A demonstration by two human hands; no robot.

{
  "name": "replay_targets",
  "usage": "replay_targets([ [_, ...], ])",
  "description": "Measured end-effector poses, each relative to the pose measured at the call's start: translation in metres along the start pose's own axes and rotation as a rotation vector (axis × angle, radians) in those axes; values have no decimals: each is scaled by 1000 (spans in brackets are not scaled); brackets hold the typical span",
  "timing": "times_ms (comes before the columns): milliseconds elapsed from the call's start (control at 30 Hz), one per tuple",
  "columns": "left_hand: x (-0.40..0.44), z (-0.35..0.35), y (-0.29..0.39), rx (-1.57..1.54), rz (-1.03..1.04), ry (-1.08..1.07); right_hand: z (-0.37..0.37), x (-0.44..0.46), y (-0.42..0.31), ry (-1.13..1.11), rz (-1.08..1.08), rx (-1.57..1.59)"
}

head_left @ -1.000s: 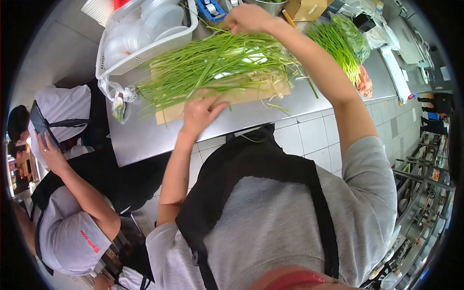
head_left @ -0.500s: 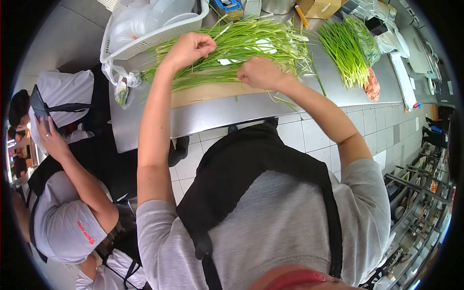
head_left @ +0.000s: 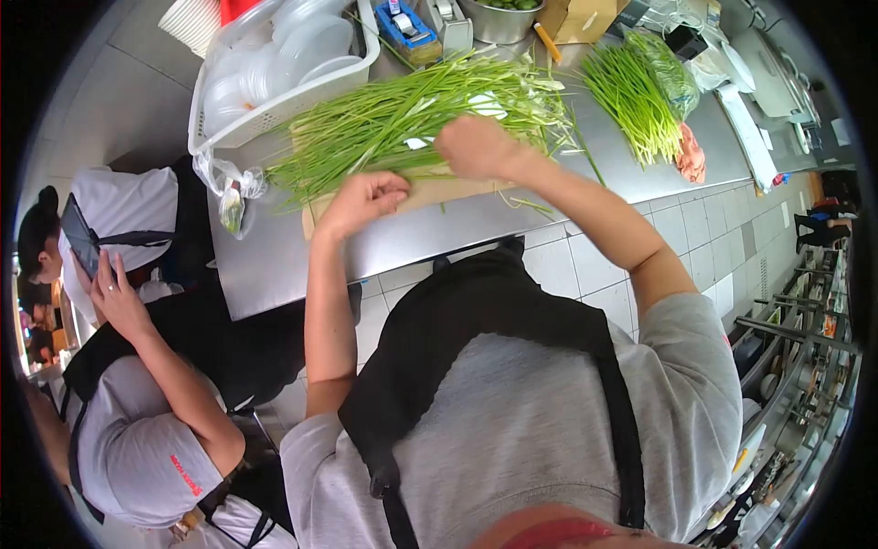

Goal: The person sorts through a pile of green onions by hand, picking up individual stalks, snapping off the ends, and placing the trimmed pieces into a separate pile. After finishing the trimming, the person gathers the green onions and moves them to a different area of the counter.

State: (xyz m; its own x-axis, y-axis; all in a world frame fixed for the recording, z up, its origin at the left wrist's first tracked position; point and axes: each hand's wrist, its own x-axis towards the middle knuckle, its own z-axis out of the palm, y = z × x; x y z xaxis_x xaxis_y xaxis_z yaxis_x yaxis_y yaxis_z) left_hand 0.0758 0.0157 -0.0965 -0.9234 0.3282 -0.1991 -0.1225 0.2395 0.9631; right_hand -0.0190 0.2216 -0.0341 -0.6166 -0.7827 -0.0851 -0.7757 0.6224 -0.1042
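Observation:
A wide heap of long thin green stalks with pale ends, like chives or thin spring onions (head_left: 366, 123), lies over a tan board (head_left: 425, 191) on the steel table. My left hand (head_left: 366, 203) is at the heap's near edge, above the board. Its fingers are curled together at the tips; whether a thin stalk is between them I cannot make out. Over the middle of the heap, my right hand (head_left: 480, 148) is closed in a loose fist, and its back hides what the fingers hold. White pieces (head_left: 487, 105) show among the stalks.
A white basket (head_left: 283, 108) of clear plastic containers stands at back left, with a knotted plastic bag (head_left: 230, 188) beside it. A second bunch of stalks (head_left: 631, 101) lies to the right. A metal bowl (head_left: 501, 23) is behind. A co-worker (head_left: 146, 403) holding a tablet is at left.
My left hand has come down from over the heap to its near edge. My right hand stays over the heap, still closed. The camera view has shifted slightly.

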Motion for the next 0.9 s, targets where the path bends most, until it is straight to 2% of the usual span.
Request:
replay_targets([
  [100,-10,11,21,46,-94,93,-65,-2,43,214,3,-82],
  [167,-8,10,21,48,-84,59,-121,-20,67,436,0,146],
  [233,0,17,28,-150,35,19,-165,-54,43,467,323,696],
  [267,5,20,40,-150,44,22,-161,-54,49,471,318,689],
  [333,18,27,80,-283,260,187,-133,-51,64,508,127,1022],
  [367,28,32,93,-282,263,185,-116,-50,60,434,136,1098],
  [433,51,38,112,-730,415,370,-81,-46,50,329,194,1211],
  [533,70,35,121,-916,453,398,-56,-44,41,300,257,1290],
  [833,84,39,114,-815,416,474,-52,-46,29,324,289,1350],
  [900,84,39,112,-797,417,476,-52,-41,28,307,321,1455],
])
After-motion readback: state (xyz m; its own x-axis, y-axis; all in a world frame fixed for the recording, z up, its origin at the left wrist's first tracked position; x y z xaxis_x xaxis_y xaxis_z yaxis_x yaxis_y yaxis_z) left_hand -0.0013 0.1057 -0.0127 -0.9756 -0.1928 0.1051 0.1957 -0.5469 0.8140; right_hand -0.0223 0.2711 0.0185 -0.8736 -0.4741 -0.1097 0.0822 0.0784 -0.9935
